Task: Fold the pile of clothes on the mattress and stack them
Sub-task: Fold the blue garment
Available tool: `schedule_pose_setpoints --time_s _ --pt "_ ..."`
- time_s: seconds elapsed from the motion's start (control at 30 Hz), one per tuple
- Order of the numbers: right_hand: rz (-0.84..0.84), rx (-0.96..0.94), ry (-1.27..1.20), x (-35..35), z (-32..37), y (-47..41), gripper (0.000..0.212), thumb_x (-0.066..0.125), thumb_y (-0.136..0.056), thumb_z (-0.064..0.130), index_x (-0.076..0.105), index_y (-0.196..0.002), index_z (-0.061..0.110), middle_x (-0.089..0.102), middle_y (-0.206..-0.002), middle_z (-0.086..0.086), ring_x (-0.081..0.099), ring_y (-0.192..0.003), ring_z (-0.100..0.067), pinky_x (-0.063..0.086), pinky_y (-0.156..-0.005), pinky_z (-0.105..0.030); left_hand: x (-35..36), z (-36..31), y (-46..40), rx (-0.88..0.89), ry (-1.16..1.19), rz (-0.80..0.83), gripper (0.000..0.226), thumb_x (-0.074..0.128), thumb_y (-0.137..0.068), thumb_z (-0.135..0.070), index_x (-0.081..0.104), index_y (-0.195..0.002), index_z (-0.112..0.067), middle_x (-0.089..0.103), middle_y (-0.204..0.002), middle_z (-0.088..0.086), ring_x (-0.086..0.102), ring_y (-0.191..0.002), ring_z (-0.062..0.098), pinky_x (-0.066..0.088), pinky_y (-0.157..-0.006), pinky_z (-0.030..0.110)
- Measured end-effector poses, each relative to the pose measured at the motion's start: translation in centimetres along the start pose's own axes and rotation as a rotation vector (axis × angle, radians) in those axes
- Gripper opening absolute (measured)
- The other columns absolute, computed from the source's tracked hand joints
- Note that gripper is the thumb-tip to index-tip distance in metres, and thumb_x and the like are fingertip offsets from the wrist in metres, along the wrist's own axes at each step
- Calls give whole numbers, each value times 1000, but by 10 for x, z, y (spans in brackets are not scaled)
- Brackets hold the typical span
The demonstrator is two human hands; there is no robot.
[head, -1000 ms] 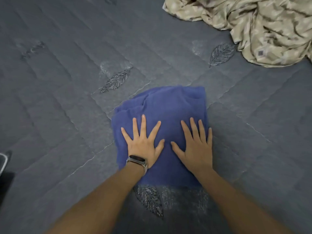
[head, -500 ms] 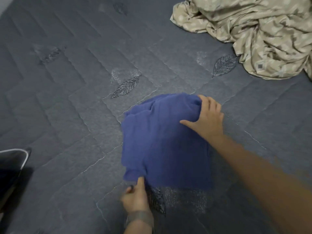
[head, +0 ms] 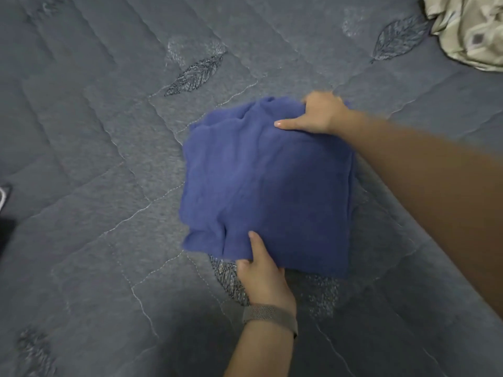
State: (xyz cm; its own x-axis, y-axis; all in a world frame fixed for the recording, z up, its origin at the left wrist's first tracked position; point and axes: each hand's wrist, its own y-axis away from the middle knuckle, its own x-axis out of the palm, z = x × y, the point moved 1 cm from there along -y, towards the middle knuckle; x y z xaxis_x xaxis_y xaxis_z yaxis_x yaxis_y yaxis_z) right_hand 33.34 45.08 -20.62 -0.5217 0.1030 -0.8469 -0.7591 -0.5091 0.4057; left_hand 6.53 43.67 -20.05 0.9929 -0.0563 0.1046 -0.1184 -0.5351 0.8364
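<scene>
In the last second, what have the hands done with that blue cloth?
Both hands left off pressing it flat. The left hand now grips the folded blue cloth at its near edge, the right hand its far corner. The cloth stayed folded on the grey quilted mattress.

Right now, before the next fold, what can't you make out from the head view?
- Fingers of both hands: left hand and right hand curl under the blue garment, which hides them.
- Garment type: folded, no features visible.
- Beige patterned cloth: cut off by the top right corner.
- Dark object at the left edge: cropped, unidentifiable.
</scene>
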Motion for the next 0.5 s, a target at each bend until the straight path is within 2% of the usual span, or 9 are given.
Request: schedule_pose_setpoints --time_s 0.03,0.07,0.13,0.2,0.27,0.33,0.4,0.43,0.5 --pt "5 -15 -62 -2 1 5 55 63 -79 64 55 -75 10 60 -85 -9 57 -106 -34 37 -78 -34 -1 -2 -2 18 -12 -18 23 53 -97 -26 58 -118 -19 68 -107 -4 66 -96 16 54 -88 42" --pt "-3 -26 -138 -3 2 10 51 64 -82 57 61 -80 6 62 -86 -10 59 -103 -33 39 -76 -33 -2 -5 -3 29 -29 -32 27 51 -97 -27 56 -121 -15 66 -108 -2 65 -96 17 54 -88 43" --pt "-23 -33 -272 -6 4 23 45 63 -86 50 69 -98 7 69 -102 -11 60 -106 -30 46 -85 -33 -7 -11 -4 76 -88 -52 24 51 -98 -28 57 -114 -13 65 -106 -1 64 -98 20 52 -92 46" --pt "-10 -31 -360 -8 7 40 39 62 -88 46 70 -103 11 69 -109 -9 61 -107 -26 47 -90 -33 -12 -23 2 134 -144 -67 22 51 -97 -31 59 -107 -13 66 -112 4 63 -102 24 50 -94 47" --pt "10 -22 -448 -15 13 60 34 62 -89 44 70 -103 14 70 -109 -6 62 -105 -24 48 -91 -34 -18 -44 12 214 -175 -41 29 50 -98 -30 57 -118 -11 66 -115 4 63 -101 21 51 -93 44" --pt "33 -7 -607 -30 22 83 29 63 -90 39 70 -107 17 70 -108 -1 62 -102 -18 50 -90 -30 -24 -74 25 310 -220 -4 27 47 -100 -26 55 -122 -12 65 -109 0 62 -98 18 52 -87 36" --pt "36 6 -770 -50 35 112 21 63 -91 32 68 -106 18 68 -99 4 61 -92 -10 49 -76 -13 -29 -106 39 349 -286 54 29 46 -100 -24 56 -122 -7 64 -107 6 61 -100 22 51 -78 33" --pt "17 14 -819 -63 42 126 18 63 -92 30 67 -104 18 67 -94 6 61 -87 -7 47 -70 -9 -32 -123 47 351 -316 92 30 46 -100 -24 57 -121 -6 64 -109 9 61 -96 22 50 -72 31" --pt "-28 36 -900 -91 55 158 17 63 -91 30 68 -100 16 67 -89 6 62 -85 -8 47 -72 -13 -37 -157 68 350 -380 190 27 47 -99 -25 59 -115 -7 64 -111 13 61 -88 19 47 -66 29"
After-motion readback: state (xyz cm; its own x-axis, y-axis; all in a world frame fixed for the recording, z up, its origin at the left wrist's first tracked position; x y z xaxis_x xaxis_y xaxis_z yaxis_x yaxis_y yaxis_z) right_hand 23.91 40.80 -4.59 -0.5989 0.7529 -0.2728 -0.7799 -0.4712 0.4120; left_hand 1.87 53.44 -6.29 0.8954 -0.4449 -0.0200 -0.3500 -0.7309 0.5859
